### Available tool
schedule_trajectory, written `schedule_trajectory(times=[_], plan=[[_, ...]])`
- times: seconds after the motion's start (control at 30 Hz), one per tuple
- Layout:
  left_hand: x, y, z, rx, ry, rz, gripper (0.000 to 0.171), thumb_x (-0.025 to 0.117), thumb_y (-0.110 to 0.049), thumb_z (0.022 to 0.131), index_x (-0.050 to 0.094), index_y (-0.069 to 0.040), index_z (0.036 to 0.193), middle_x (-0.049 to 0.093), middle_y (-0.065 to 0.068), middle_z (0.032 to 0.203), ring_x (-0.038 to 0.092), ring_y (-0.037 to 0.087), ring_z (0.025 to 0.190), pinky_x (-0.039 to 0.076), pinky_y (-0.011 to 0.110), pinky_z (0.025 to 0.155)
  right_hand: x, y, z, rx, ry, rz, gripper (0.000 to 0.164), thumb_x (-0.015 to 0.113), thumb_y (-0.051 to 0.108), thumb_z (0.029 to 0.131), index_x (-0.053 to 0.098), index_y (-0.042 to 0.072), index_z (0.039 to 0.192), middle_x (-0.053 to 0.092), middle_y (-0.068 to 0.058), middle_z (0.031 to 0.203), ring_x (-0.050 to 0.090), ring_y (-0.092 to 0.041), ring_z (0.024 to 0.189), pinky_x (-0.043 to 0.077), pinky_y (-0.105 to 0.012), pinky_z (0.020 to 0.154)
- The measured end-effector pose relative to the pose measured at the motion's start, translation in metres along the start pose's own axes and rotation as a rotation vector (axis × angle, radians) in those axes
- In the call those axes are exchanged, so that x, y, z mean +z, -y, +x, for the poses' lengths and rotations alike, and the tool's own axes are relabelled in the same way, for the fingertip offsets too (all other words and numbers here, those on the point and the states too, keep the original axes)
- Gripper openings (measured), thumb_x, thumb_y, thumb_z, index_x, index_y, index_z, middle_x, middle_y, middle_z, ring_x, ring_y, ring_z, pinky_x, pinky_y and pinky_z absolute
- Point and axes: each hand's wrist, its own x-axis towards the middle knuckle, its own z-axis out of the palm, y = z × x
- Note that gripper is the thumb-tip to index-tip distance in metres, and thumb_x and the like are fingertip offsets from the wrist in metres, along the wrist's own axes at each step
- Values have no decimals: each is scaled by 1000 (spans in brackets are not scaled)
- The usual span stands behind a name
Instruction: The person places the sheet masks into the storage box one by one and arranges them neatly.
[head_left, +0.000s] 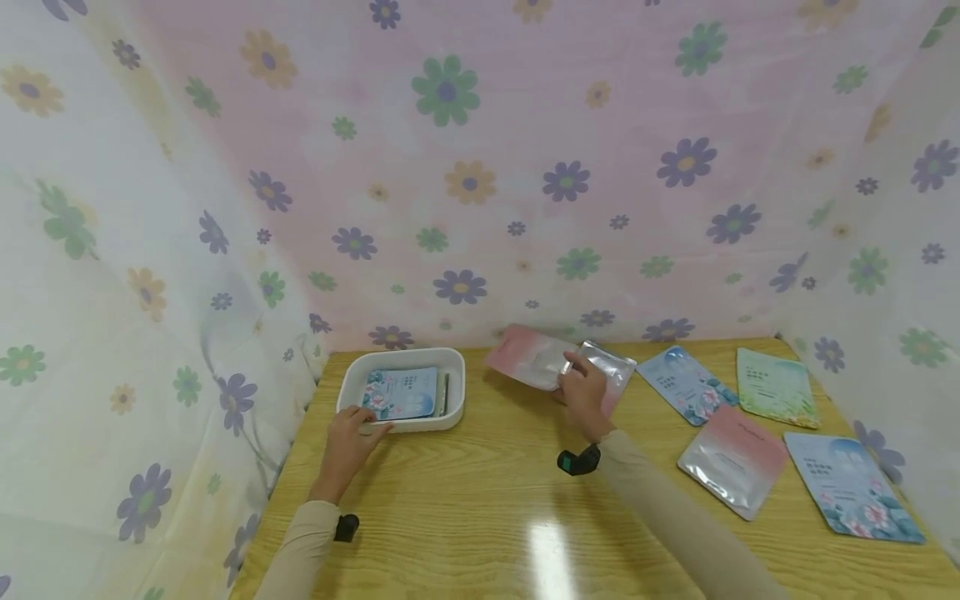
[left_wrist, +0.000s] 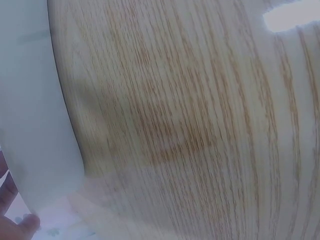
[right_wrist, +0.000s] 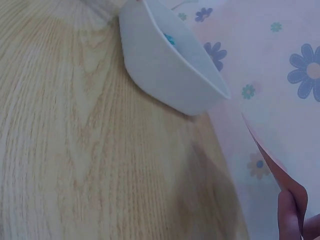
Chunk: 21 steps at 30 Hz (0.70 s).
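Observation:
My left hand grips the near left rim of a white plastic bin; its fingertips also show at the lower left in the left wrist view. Inside the bin lie flat sachets, a blue floral sheet mask packet on top. At the back middle, my right hand pinches a pink and silver sheet mask packet by its right end, raised off the table and pointing toward the bin. Edge-on, that packet appears in the right wrist view. Another pink and silver packet lies beneath the right hand.
To the right on the wooden table lie a blue packet, a green packet, a pink and silver packet and another blue packet. A flowered cloth hangs behind the table and along both sides.

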Motion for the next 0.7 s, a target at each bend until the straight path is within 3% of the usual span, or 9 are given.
schedule_trajectory(times=[0.17, 0.47, 0.7], plan=[[-2, 3, -1, 6, 2, -5, 29, 88, -18, 66, 62, -6, 73, 55, 10, 73, 53, 28, 65, 47, 42, 60, 7, 11, -4, 49, 39, 8, 51, 52, -15, 81, 58, 5, 128, 52, -18, 116, 54, -17, 56, 50, -28, 52], [-3, 8, 0, 34, -19, -17, 29, 89, -16, 64, 64, -5, 73, 56, 9, 73, 52, 27, 64, 47, 41, 59, 22, 18, -7, 27, 170, 66, 46, 56, -14, 84, 58, 4, 127, 53, -18, 124, 59, -11, 52, 46, -21, 47], [-2, 4, 1, 26, -1, -40, 27, 87, -17, 66, 64, -5, 74, 57, 10, 74, 53, 29, 66, 46, 42, 61, 36, 20, -10, -4, 187, 122, 47, 53, -21, 81, 56, -7, 126, 52, -26, 123, 61, -12, 63, 53, -25, 54]])
